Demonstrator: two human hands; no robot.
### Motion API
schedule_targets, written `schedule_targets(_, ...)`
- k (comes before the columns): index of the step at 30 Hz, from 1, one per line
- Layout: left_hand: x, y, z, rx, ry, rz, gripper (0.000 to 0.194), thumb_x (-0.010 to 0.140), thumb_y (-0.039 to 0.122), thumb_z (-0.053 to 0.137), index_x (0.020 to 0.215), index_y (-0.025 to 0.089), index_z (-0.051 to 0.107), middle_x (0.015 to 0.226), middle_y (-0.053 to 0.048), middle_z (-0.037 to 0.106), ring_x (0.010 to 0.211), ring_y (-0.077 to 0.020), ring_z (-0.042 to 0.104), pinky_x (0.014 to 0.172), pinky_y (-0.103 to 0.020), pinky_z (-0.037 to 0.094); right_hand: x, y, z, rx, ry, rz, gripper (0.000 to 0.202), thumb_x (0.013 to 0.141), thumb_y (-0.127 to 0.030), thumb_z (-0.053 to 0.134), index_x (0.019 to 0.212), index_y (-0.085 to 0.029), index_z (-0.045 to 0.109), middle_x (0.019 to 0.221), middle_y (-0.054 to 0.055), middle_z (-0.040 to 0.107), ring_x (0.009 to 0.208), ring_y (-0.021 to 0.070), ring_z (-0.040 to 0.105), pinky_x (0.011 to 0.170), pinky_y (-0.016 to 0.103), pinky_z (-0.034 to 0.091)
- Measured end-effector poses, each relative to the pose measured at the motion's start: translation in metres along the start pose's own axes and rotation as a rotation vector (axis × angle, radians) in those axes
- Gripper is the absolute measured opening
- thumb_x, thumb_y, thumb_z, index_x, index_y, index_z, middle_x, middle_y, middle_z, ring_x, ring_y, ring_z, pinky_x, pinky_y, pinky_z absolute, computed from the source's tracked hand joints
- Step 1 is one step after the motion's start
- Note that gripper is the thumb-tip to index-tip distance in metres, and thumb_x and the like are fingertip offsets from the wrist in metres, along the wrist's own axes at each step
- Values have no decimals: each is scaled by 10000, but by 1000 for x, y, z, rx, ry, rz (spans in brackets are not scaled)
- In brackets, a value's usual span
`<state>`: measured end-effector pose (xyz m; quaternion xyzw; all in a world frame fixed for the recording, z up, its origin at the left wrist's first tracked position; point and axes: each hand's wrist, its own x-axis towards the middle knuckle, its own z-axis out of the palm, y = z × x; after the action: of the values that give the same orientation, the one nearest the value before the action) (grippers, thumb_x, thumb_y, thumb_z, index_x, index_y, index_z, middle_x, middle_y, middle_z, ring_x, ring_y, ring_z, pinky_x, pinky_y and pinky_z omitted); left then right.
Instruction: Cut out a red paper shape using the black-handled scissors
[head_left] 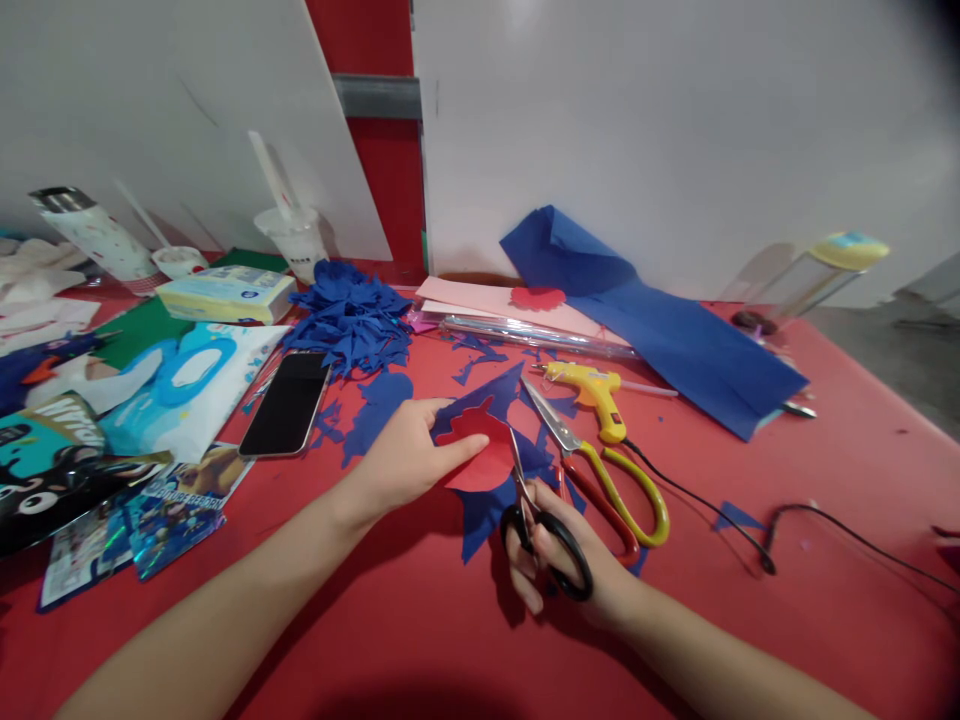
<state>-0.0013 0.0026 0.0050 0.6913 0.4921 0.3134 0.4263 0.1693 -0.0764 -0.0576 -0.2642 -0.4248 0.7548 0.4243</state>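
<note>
Here, we observe the left hand (405, 452) pinching a red paper cutout (491, 468) together with blue paper (504, 386), thumb flat on the red face; the fingers beneath are partly hidden. The cutout extends right of the thumb tip — its right edge lies at the blades of the black-handled scissors (527, 503). We find the right hand (581, 552) closed around their loops; we cannot tell how far the blades part. Just beside, red-and-yellow-handled scissors (574, 444) rest on the red table (405, 625), near a yellow glue gun (592, 382).
</note>
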Motion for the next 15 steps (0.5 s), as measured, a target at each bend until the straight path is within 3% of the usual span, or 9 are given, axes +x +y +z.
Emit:
schedule_targets(9,-1,-2,4,-90,-24,-70,222,701,288,652,857,131,647,858,-50,709,741,-178,643,676,-272,498,0,6,-6,32,-90,-51,327,819,-485,522,787,-218,336,656,-45,486,477,87,504,468,223,371)
schedule_targets(15,-2,-3,5,-88,-29,-53,234,697,285,655,866,123,643,894,-62,702,798,-193,640,712,-285,495,0,7,-7,37,-79,-61,307,833,-478,505,797,-219,345,657,-46,473,487,90,494,481,234,363)
